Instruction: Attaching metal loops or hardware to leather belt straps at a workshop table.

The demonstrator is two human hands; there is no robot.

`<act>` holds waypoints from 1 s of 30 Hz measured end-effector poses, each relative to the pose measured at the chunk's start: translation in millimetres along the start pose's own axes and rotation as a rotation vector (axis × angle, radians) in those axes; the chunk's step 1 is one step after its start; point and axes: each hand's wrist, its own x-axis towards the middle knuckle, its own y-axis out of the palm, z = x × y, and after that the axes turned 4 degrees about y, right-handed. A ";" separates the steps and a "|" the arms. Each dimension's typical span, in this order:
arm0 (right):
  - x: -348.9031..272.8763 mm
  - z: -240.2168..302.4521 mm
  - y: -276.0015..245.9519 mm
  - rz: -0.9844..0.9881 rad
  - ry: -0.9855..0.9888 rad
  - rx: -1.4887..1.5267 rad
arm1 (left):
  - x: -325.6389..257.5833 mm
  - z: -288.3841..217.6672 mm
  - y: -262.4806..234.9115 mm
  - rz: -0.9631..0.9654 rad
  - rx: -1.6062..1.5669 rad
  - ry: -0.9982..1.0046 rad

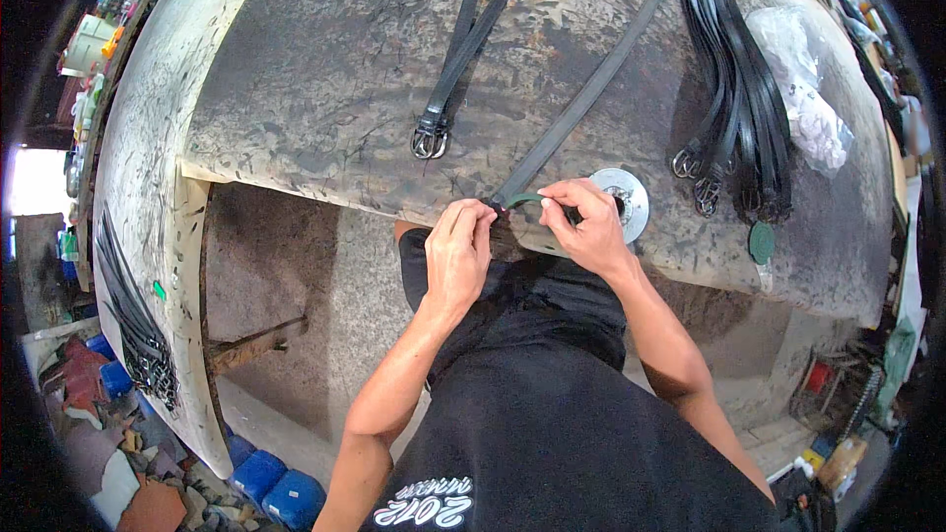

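A long black belt strap (581, 99) runs slantwise across the worktable to its near edge. My left hand (460, 248) is closed in a pinch on the strap's near end, where a small dark piece shows at the fingertips. My right hand (588, 227) pinches a thin curved green strip (522, 199), whose other end meets the strap end by the left fingertips. Close beside the right hand lies a round silver disc (637, 205) with a dark hole in its middle, partly covered by that hand.
Buckled black belts (431, 133) lie ahead, and a bunch of belts (734, 108) spreads at right beside a clear plastic bag (808, 99). A round green piece (761, 242) sits near the edge of the stained worktable (325, 79). More belts (138, 325) lie at left; blue containers (294, 498) stand below.
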 end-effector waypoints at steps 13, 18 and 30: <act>0.0 1.3 0.0 -0.012 0.180 0.214 | 1.7 -12.6 -0.9 -0.032 -0.044 -0.109; 6.0 7.5 5.9 -0.021 0.169 0.238 | -2.9 -4.1 8.2 -0.081 -0.043 -0.063; 19.8 9.6 12.4 0.054 0.185 0.206 | -5.2 -16.0 9.0 -0.091 -0.067 -0.224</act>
